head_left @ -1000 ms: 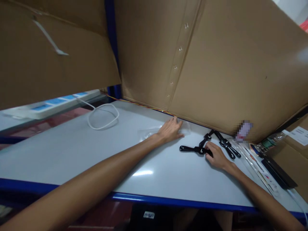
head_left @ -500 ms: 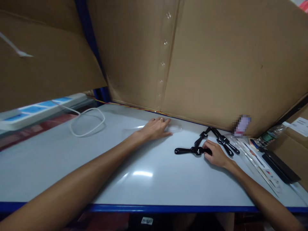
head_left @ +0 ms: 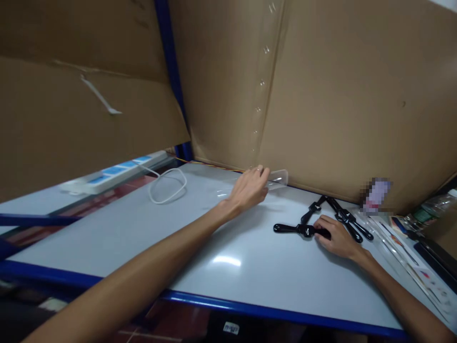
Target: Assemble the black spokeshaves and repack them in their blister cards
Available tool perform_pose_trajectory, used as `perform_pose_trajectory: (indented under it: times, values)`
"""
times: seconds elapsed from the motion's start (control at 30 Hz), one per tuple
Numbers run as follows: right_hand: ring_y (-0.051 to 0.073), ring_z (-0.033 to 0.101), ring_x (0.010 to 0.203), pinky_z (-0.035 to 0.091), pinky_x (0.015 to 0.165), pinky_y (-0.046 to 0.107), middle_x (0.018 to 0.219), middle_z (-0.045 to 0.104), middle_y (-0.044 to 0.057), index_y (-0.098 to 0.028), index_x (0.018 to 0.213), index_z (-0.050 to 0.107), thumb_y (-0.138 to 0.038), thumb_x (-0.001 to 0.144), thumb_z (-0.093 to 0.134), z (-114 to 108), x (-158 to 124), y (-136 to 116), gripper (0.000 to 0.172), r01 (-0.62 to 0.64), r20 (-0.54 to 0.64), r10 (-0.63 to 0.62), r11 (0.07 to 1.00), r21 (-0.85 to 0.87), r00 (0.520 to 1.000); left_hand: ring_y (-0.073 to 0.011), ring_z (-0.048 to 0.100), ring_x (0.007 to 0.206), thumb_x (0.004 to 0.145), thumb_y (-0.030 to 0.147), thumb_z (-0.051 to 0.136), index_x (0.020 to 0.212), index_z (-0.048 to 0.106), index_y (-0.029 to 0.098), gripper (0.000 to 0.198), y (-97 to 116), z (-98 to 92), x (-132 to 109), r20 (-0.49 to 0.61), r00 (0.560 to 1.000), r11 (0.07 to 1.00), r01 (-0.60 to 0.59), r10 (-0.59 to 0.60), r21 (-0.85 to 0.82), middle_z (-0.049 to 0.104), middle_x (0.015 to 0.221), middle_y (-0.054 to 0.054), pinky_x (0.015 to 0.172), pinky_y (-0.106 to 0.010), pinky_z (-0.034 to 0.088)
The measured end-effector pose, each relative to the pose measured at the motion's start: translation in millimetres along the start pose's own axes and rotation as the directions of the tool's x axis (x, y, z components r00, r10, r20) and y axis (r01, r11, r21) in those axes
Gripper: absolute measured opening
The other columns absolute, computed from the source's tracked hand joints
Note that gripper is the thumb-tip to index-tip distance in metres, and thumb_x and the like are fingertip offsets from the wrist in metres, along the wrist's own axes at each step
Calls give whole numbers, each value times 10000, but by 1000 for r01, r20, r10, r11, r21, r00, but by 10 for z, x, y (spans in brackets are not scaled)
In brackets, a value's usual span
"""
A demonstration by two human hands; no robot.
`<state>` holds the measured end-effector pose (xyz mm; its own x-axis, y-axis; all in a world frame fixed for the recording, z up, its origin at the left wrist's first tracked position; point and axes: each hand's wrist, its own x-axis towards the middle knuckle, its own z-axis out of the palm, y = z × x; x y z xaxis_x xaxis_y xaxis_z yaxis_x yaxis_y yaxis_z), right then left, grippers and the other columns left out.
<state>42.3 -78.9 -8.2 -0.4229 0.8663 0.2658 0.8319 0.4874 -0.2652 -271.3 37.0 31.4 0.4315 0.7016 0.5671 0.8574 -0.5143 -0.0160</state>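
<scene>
My left hand (head_left: 251, 186) is closed on a clear plastic piece (head_left: 280, 178) near the back of the table; its far end tilts up off the surface. Its fingers curl over the plastic and hide the middle of it. My right hand (head_left: 337, 237) has its fingers closed around the right end of a black two-handled tool (head_left: 306, 231), shaped like a spokeshave, which lies on the table. Just behind that hand lie more black two-handled tools: one tool (head_left: 315, 207) at an angle, and a crossed pair (head_left: 346, 218) to its right.
The grey tabletop (head_left: 200, 267) has a blue edge. Cardboard (head_left: 339, 105) walls the back. At left are a white cable (head_left: 167, 200) and a power strip (head_left: 117, 170). On the right lie long clear packages (head_left: 410, 257), a plastic bottle (head_left: 433, 209) and a dark case (head_left: 437, 267).
My left hand has gone from lying flat over the clear plastic piece to gripping it and raising one end. My right hand stays on the black tool. The view has shifted left.
</scene>
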Motion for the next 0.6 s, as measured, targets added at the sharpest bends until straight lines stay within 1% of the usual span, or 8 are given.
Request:
perform_pose_trajectory:
  times: [0.07,0.1,0.2,0.27,0.33,0.4,0.47,0.6]
  values:
    - [231,593,875,446,827,366,928,649,67,-199,909,676,-294,929,589,-10,11,-11,131,23,-59,-22,1000,20,998,-268,629,907,909,211,607,1007,575,169,112,82,-26,-52,-177,972,988,-153,153,15,634,1013,-120,752,-361,469]
    - [236,597,879,447,841,375,910,657,70,-201,883,686,-341,952,578,-14,18,-32,190,15,-122,-9,999,52,992,-241,614,837,925,214,594,946,570,176,50,134,-32,-88,-276,927,966,-256,253,28,630,952,-101,705,-341,453]
    - [225,599,802,458,785,361,812,665,73,-195,794,690,-495,1003,493,-16,31,-169,415,-74,-290,164,952,298,943,-173,515,673,967,163,532,819,535,195,151,330,-49,-214,-516,691,831,-551,506,78,588,811,-45,608,-305,386]
    - [202,586,717,455,679,326,761,661,70,-182,786,697,-610,998,443,1,24,-310,541,-132,-230,298,830,542,927,-160,480,664,969,113,511,809,533,194,181,480,-80,-300,-568,573,736,-672,590,86,573,782,-29,605,-296,374]
    - [165,547,626,425,582,287,714,637,51,-170,802,697,-676,945,511,37,1,-458,558,-185,-66,341,653,734,938,-156,478,682,957,91,528,824,545,188,166,620,-119,-372,-569,507,659,-747,647,85,566,771,-23,611,-293,373]
    - [120,478,543,377,512,254,658,591,14,-166,782,668,-658,845,683,85,-31,-576,497,-228,68,315,503,834,946,-153,479,689,949,92,556,833,555,187,150,721,-141,-419,-573,465,613,-786,675,84,553,750,-15,604,-292,366]
    - [89,416,478,328,451,233,604,556,-8,-167,732,630,-632,767,778,126,-62,-640,489,-258,149,286,394,882,947,-152,475,686,953,95,560,843,569,190,145,768,-133,-439,-567,462,610,-787,682,91,549,735,-12,596,-293,363]
    - [112,478,415,339,369,232,598,606,25,-160,788,664,-728,825,649,142,-71,-610,569,-316,216,359,250,915,908,-168,480,710,971,85,518,934,603,177,130,726,-45,-417,-483,536,654,-749,693,108,582,780,-40,613,-309,385]
